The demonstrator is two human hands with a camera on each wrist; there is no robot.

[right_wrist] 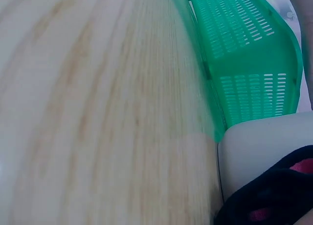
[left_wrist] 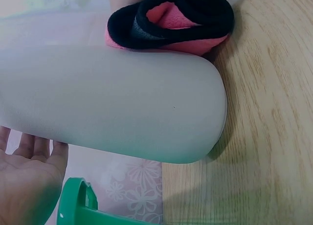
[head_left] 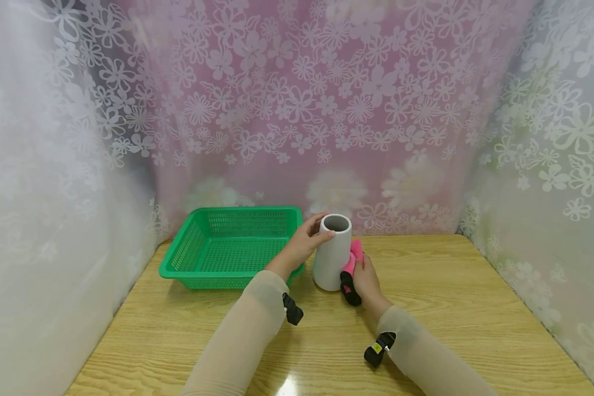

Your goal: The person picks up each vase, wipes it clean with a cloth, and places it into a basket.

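A tall white vase (head_left: 331, 261), round and open at the top, stands upright on the table. My left hand (head_left: 301, 245) grips it near the rim, thumb in front and fingers round the far left side. In the left wrist view, fingertips of that hand (left_wrist: 32, 181) touch the vase's wall (left_wrist: 132, 102). My right hand (head_left: 368, 279) holds a bunched pink-and-black cloth (head_left: 351, 291) against the vase's right side. Its thick black edge (left_wrist: 122, 32) and pink folds lie low on the wall, near the base. The right fingers are mostly hidden.
A green slotted plastic basket (head_left: 227, 279) sits just left of the vase, partly behind my left forearm. Wood-grain tabletop (head_left: 440, 308) extends to the right and in front. Flower-patterned curtains (head_left: 317, 110) hang at the back and on both sides.
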